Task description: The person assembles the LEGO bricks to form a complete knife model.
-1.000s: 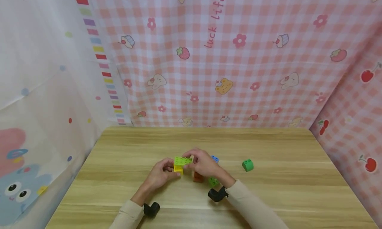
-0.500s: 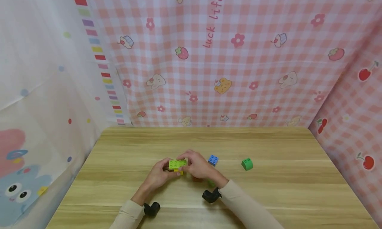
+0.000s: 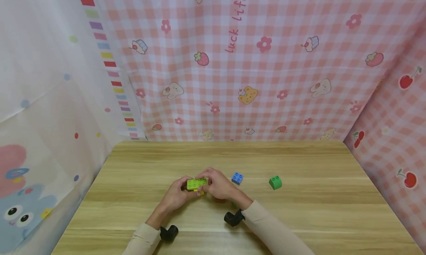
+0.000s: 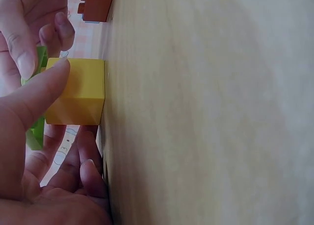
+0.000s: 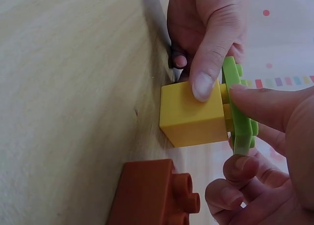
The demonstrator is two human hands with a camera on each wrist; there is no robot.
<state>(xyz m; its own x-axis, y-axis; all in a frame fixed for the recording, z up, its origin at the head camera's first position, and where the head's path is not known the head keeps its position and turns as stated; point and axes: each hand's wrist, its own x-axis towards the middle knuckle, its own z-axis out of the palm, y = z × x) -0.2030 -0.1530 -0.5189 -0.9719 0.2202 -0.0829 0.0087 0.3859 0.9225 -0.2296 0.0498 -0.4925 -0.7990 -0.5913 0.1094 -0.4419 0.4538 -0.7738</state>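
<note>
A yellow toy building block (image 5: 191, 114) stands on the wooden table, its studs facing up. My left hand (image 3: 175, 196) grips it, the thumb lying along one side. Over the studs sits a thin lime green building plate (image 5: 239, 114), pinched by my right hand (image 3: 217, 184) between thumb and fingers. In the right wrist view, yellow studs still show in a narrow gap under the plate. Seen from the head, the plate (image 3: 195, 184) covers most of the block and reaches past it to the left.
Close beside the right hand is an orange-brown brick (image 5: 142, 193), mostly hidden in the head view. A green brick (image 3: 234, 204) peeks out under the right wrist. Farther right lie a blue brick (image 3: 237, 178) and a green curved-top brick (image 3: 275, 182). Patterned cloth (image 3: 253, 74) hangs behind the table (image 3: 299, 218).
My right hand has moved left and slightly down with the lime green plate, over the yellow block. The blue brick has come into fuller view. My left hand stays in place.
</note>
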